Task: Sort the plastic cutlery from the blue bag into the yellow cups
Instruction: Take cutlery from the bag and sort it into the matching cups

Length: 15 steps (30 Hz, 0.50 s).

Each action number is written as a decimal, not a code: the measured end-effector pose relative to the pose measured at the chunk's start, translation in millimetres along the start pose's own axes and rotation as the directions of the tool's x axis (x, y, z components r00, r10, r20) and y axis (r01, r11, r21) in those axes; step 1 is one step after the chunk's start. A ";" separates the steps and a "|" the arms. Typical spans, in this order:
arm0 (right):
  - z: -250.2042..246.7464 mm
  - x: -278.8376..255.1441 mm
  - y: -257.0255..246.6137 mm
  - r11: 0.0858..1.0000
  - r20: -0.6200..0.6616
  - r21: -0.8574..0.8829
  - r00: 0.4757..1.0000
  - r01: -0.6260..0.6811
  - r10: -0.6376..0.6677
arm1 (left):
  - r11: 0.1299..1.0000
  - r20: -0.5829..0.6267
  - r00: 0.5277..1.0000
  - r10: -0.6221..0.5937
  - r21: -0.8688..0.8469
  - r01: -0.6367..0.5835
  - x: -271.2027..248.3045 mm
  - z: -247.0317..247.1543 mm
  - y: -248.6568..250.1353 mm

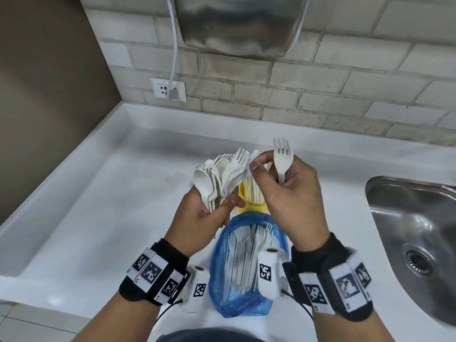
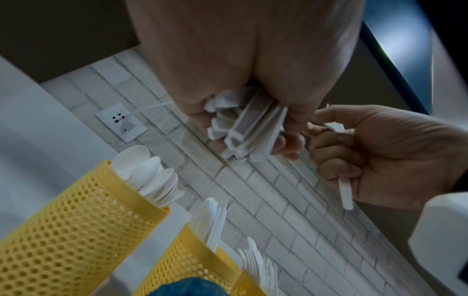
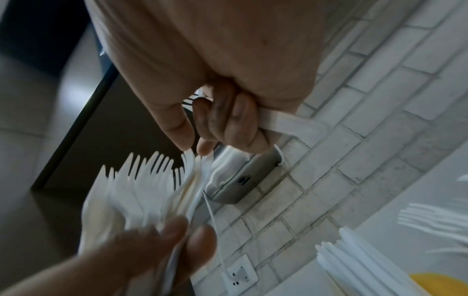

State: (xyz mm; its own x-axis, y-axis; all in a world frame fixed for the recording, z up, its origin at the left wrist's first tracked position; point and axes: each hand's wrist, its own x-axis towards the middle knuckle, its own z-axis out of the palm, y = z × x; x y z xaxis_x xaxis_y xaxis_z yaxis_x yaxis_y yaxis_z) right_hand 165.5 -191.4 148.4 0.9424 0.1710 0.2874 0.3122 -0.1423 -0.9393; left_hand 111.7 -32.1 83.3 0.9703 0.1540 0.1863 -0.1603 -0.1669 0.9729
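Observation:
My left hand [image 1: 209,206] grips a fanned bundle of white plastic spoons and forks [image 1: 222,174] above the counter; the handle ends [image 2: 243,128] poke out below its fingers. My right hand [image 1: 283,186] holds one white fork [image 1: 282,159] upright in its curled fingers, while its thumb and forefinger pinch the tip of a piece in the bundle [image 3: 195,160]. A yellow perforated cup [image 1: 251,196] with cutlery stands behind the hands. The left wrist view shows a yellow cup of spoons [image 2: 83,212] and a second yellow cup [image 2: 192,260] with flat white pieces. The blue bag [image 1: 246,265] lies open below, with cutlery inside.
A steel sink [image 1: 414,243] is set in the white counter [image 1: 111,206] at the right. A wall socket [image 1: 169,89] with a white cable and a metal appliance [image 1: 241,23] sit on the brick wall behind. A raised counter lip runs along the left.

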 end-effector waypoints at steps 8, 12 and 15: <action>8.1 2.7 5.9 0.999 -0.038 -0.021 0.999 0.031 -0.031 | 0.998 0.022 0.999 -0.023 0.058 0.022 1.0 -2.3 -3.7; 5.8 4.1 5.1 0.998 -0.120 0.061 0.992 0.033 -0.025 | 0.994 0.045 0.999 -0.030 0.105 0.026 -0.1 -1.6 -2.2; 2.3 7.2 6.1 0.992 -0.203 0.114 0.978 0.063 -0.039 | 0.993 0.062 0.997 -0.046 0.112 0.039 -1.5 -2.1 0.0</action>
State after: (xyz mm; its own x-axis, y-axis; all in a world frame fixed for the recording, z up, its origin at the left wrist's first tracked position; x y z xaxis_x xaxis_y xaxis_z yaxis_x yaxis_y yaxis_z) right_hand 173.9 -188.8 144.3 0.9342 -0.0250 0.3559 0.3555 -0.0195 -0.9345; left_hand 109.8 -30.3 83.3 0.9861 0.1006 0.1322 -0.1011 -0.2684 0.9580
